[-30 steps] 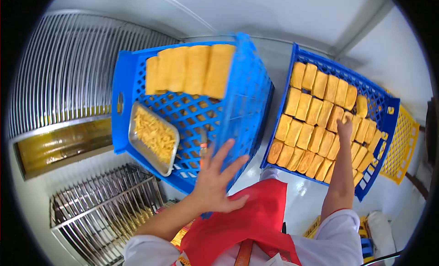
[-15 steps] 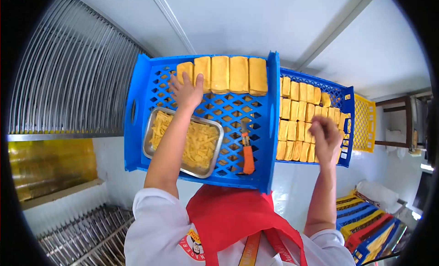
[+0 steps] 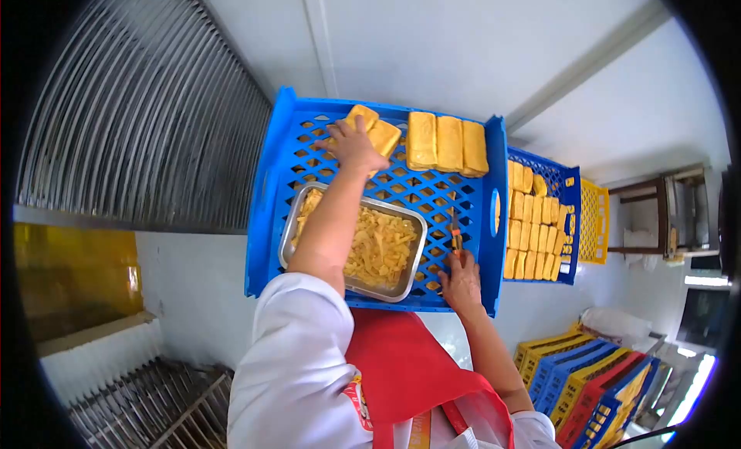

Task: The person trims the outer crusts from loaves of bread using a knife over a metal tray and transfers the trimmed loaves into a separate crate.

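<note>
My left hand [image 3: 353, 146] is closed around two yellow loaves [image 3: 384, 137] at the back left of the blue crate [image 3: 309, 165]. Three more loaves [image 3: 450, 143] stand side by side at the crate's back right. Below my left forearm lies a metal tray [image 3: 419, 252] of yellow strips [image 3: 378, 247]. At the crate's front right my right hand [image 3: 463, 284] has its fingers wrapped round the orange handle of a knife [image 3: 455, 231], whose blade points away from me.
Right of the crate, a second blue crate [image 3: 573, 217] holds rows of small loaves, with a yellow crate [image 3: 593, 217] behind it. Metal racks [image 3: 139, 125] stand at the left. Stacked coloured crates [image 3: 579, 379] are at the lower right.
My left hand has taken hold of two loaves, now tilted and apart from the other three. My right hand has come from over the second crate to the knife handle.
</note>
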{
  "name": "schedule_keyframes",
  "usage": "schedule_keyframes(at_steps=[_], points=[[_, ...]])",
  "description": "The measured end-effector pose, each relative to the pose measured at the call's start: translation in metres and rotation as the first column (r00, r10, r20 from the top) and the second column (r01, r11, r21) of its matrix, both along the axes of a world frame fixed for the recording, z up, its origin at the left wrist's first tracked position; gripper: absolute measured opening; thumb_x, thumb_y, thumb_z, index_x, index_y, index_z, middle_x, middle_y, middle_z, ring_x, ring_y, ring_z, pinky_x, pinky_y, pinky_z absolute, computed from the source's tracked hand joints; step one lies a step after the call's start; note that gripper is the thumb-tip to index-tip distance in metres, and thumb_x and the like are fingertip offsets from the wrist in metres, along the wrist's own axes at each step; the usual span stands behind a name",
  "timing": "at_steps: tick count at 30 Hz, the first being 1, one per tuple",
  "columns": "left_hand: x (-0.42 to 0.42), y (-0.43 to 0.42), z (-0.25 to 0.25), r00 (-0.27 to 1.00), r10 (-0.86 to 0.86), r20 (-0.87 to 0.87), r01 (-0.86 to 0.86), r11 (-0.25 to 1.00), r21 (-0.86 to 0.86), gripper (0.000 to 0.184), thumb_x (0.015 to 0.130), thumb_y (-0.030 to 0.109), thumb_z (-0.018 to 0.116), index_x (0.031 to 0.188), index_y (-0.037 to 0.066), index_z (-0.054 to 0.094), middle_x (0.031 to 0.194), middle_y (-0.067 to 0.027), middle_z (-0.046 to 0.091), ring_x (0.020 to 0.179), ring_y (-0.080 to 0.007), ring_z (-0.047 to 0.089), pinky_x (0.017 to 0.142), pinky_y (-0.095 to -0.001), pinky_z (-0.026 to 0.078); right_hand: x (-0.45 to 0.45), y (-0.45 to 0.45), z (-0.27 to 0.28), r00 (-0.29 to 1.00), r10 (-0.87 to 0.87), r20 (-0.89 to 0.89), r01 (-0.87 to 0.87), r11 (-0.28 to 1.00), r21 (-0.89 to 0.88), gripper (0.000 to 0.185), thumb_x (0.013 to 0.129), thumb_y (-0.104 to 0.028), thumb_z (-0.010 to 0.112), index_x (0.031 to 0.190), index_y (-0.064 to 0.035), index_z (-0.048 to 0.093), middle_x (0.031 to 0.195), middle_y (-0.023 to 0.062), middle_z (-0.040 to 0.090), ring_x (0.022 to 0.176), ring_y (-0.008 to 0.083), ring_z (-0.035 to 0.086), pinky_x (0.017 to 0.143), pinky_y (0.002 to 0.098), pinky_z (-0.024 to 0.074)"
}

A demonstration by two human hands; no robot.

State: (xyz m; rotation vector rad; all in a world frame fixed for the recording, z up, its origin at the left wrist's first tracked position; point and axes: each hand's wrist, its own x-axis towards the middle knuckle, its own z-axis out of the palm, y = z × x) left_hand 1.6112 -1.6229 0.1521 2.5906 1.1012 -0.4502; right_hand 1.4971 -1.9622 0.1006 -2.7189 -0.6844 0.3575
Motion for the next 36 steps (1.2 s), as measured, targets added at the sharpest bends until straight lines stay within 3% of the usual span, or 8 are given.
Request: schedule_keyframes(at_steps=[6, 8, 10, 11, 15, 18, 29, 36], points=[[-0.026, 0.000, -0.011, 0.899, 0.239, 0.367, -0.173, 0.964, -0.204, 0.126, 0.055, 0.051, 0.089, 0.156, 0.022, 0.019, 0.154, -0.0237, 0.030, 0.144, -0.0421, 0.026, 0.114, -0.0605, 0.026, 0.025, 0.014, -0.013, 0.990, -0.139, 0.000, 0.138, 0.979, 0.152, 0.075, 0.073, 0.010, 0.058, 0.142, -0.0102, 0.036, 0.124, 0.0219, 0.052, 0.112, 0.0416, 0.055, 0.098, 0.0439, 0.0472], [-0.055, -0.001, -0.011, 0.552, 0.470, 0.689, -0.019, 0.833, -0.553, 0.128, 0.051, 0.026, 0.087, 0.154, 0.003, 0.015, 0.149, -0.0232, 0.036, 0.137, -0.0373, 0.037, 0.116, -0.0404, 0.032, 0.028, 0.028, 0.004, 0.852, -0.358, -0.381, 0.494, 0.791, 0.361, 0.078, 0.073, 0.009, 0.060, 0.145, -0.0081, 0.034, 0.113, 0.0125, 0.058, 0.100, 0.0244, 0.057, 0.091, 0.0383, 0.0486], [-0.091, -0.023, -0.011, 0.234, 0.800, 0.552, 0.327, 0.470, -0.820, 0.122, 0.052, 0.013, 0.081, 0.154, 0.003, 0.015, 0.140, -0.0193, 0.044, 0.128, -0.0327, 0.046, 0.107, -0.0419, 0.042, 0.067, 0.014, -0.018, 0.853, -0.247, -0.461, 0.460, 0.773, 0.437, 0.053, 0.082, 0.001, 0.062, 0.133, -0.0061, 0.050, 0.091, 0.0042, 0.059, 0.077, 0.0163, 0.058, 0.070, 0.0303, 0.0516], [-0.137, -0.040, 0.035, 0.284, 0.933, 0.221, 0.493, 0.055, -0.868, 0.119, 0.054, 0.008, 0.078, 0.154, 0.005, 0.014, 0.134, -0.0191, 0.049, 0.119, -0.0332, 0.054, 0.096, -0.0455, 0.051, 0.059, 0.038, 0.029, 0.773, -0.039, -0.633, 0.497, 0.658, 0.566, 0.042, 0.086, -0.002, 0.064, 0.127, -0.0084, 0.055, 0.085, 0.0018, 0.057, 0.068, 0.0104, 0.055, 0.059, 0.0257, 0.0483], [-0.212, -0.091, 0.007, 0.467, 0.884, 0.018, 0.631, -0.319, -0.707, 0.078, 0.068, 0.015, 0.070, 0.141, 0.011, 0.042, 0.117, -0.0121, 0.062, 0.105, -0.0273, 0.064, 0.085, -0.0479, 0.056, 0.062, 0.100, 0.065, 0.643, 0.402, -0.652, 0.426, 0.519, 0.741, 0.041, 0.094, -0.012, 0.065, 0.132, -0.0088, 0.050, 0.106, 0.0046, 0.064, 0.070, 0.0097, 0.057, 0.059, 0.0255, 0.0493], [-0.260, -0.122, 0.040, 0.279, 0.959, 0.054, 0.743, -0.180, -0.645, 0.069, 0.070, 0.018, 0.070, 0.135, 0.009, 0.049, 0.115, -0.0111, 0.064, 0.101, -0.0252, 0.067, 0.085, -0.0454, 0.057, 0.043, 0.137, 0.074, 0.418, 0.671, -0.612, 0.268, 0.553, 0.789, 0.046, 0.097, -0.025, 0.064, 0.137, -0.0083, 0.046, 0.124, 0.0082, 0.062, 0.108, 0.0203, 0.063, 0.084, 0.0338, 0.0547], [-0.330, -0.178, 0.043, -0.104, 0.990, 0.092, 0.764, 0.139, -0.630, 0.053, 0.072, 0.020, 0.067, 0.123, 0.005, 0.061, 0.112, -0.0098, 0.069, 0.105, -0.0237, 0.066, 0.096, -0.0378, 0.049, -0.013, 0.168, 0.085, 0.127, 0.805, -0.579, -0.201, 0.593, 0.780, 0.058, 0.100, -0.034, 0.060, 0.145, -0.0046, 0.039, 0.132, 0.0121, 0.057, 0.113, 0.0254, 0.061, 0.092, 0.0378, 0.0517], [-0.358, -0.214, 0.070, -0.205, 0.968, 0.142, 0.553, 0.235, -0.800, 0.094, 0.068, 0.015, 0.065, 0.152, 0.022, 0.023, 0.141, -0.0142, 0.046, 0.115, -0.0270, 0.059, 0.093, -0.0431, 0.051, -0.051, 0.154, 0.088, -0.002, 0.687, -0.727, -0.030, 0.726, 0.687, 0.075, 0.096, -0.059, 0.052, 0.147, -0.0057, 0.039, 0.141, 0.0129, 0.051, 0.126, 0.0269, 0.054, 0.101, 0.0387, 0.0470]])
